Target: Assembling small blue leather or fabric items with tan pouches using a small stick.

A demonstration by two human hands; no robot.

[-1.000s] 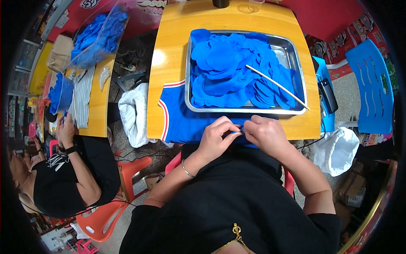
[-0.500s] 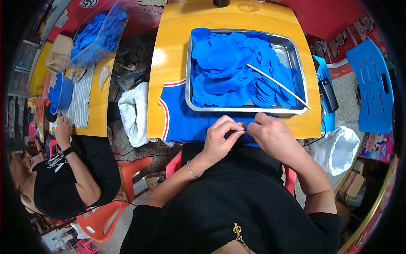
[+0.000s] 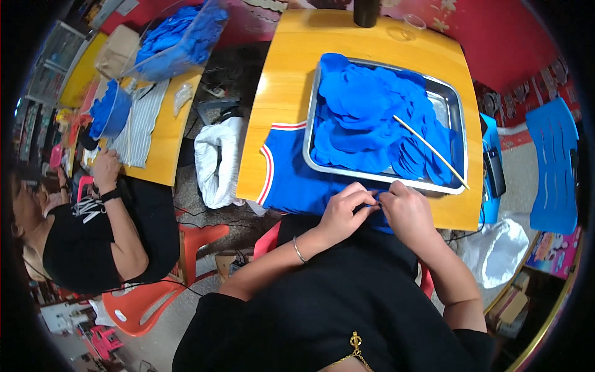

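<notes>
My left hand (image 3: 347,211) and my right hand (image 3: 406,214) meet at the near edge of a yellow wooden table (image 3: 279,93). Their fingertips pinch a small blue piece of cloth between them. Under the hands lies a blue garment with red and white trim (image 3: 288,173). Just beyond stands a metal tray (image 3: 443,96) heaped with blue cloth pieces (image 3: 365,118). A thin wooden stick (image 3: 431,152) rests across the heap at the right.
A person in black sits at the left by a second yellow table (image 3: 164,142) with blue pieces and striped cloth. A white bag (image 3: 217,161) hangs between the tables. Orange stools (image 3: 139,297), a blue plastic chair (image 3: 551,167) and a white bag (image 3: 496,248) surround me.
My hands have stayed together at the table's edge, with only small finger movements on the blue piece. The other person's hand stays on the left table.
</notes>
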